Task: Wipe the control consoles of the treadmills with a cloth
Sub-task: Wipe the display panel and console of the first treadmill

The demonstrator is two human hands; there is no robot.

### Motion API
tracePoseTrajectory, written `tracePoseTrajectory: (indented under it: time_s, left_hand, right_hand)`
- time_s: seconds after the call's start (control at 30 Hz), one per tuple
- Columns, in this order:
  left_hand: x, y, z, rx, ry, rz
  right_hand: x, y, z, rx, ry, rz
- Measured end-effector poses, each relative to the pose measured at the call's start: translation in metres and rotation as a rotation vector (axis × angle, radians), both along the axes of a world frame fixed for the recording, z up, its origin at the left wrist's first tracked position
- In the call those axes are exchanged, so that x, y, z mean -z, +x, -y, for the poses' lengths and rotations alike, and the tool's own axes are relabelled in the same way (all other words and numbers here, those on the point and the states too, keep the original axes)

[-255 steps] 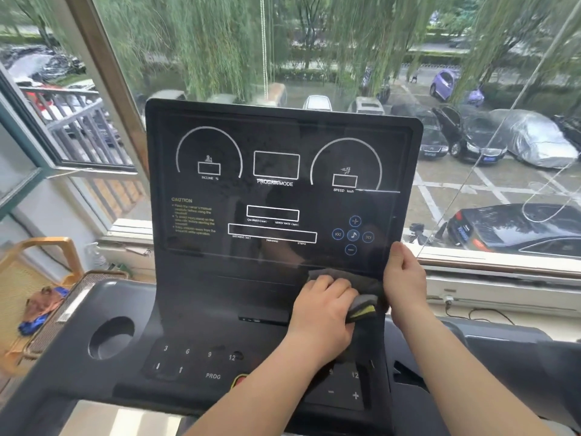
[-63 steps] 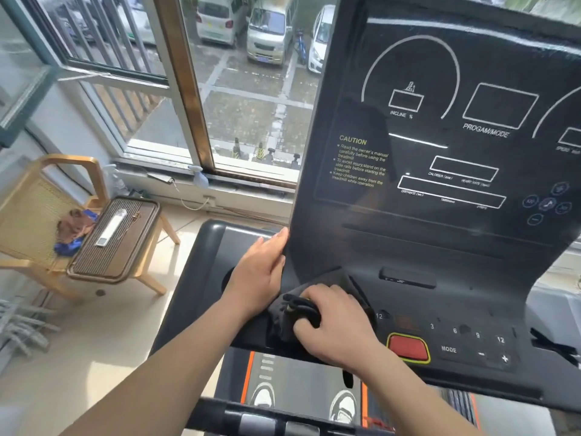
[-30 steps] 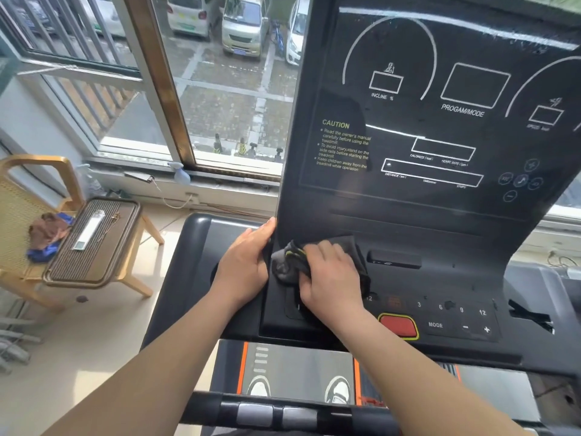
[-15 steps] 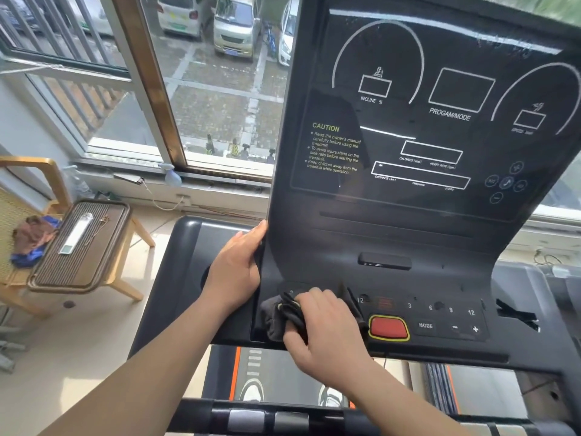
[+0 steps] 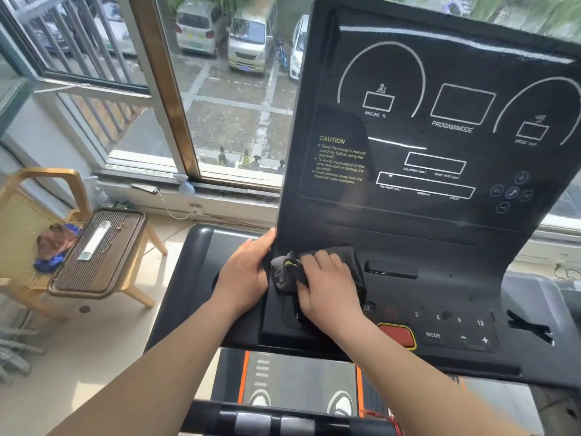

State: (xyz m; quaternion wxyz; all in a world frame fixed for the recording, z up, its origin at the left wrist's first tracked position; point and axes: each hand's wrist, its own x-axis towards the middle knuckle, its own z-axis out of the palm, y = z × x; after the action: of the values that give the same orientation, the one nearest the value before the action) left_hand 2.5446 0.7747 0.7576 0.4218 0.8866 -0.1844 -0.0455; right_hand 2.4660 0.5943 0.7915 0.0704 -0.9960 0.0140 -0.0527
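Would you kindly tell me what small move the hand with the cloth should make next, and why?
Probably slide the cloth rightward. The right hand presses it on the lower left corner of the console, beside the left hand resting at its edge, while the red button and MODE key to the right lie uncovered.

Upper-floor exercise room, treadmill console [image 5: 440, 152] with incline and speed dials, running belt [image 5: 298, 379] below, large window [image 5: 220, 121] overlooking parked cars [image 5: 248, 42], rattan chair [image 5: 28, 221] alongside.
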Motion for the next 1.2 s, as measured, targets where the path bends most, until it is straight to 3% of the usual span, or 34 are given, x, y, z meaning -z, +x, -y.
tracePoseTrajectory:
  time_s: [0.13,0.23,0.37,0.53,0.73,0.87,1.03,1.2]
  left_hand:
    - [0.000,-0.005,0.005,0.002,-0.016,0.002]
    - [0.001,-0.019,0.019,-0.127,0.000,-0.083]
    - [0.005,-0.043,0.028,-0.133,-0.038,0.007]
    - [0.013,-0.051,0.023,-0.142,-0.044,-0.024]
    - [0.006,-0.050,0.023,-0.144,-0.060,0.025]
    - [0.006,-0.052,0.022,-0.171,-0.059,-0.004]
    - [0.014,-0.051,0.022,-0.185,-0.019,-0.062]
    - [0.012,-0.051,0.023,-0.190,0.004,-0.049]
  right_hand:
    - [-0.003,-0.036,0.006,0.006,0.074,-0.058]
    - [0.000,-0.066,0.030,-0.001,0.079,-0.045]
    - [0.004,-0.075,0.077,0.197,0.024,0.043]
    - [-0.002,-0.066,0.062,0.385,0.006,-0.043]
    - [-0.011,-0.050,-0.015,0.095,0.031,-0.094]
    - [-0.017,-0.053,0.001,0.006,0.135,-0.201]
    - [-0.016,-0.054,0.061,0.271,0.147,-0.180]
    - [-0.014,-0.053,0.036,0.380,0.076,-0.094]
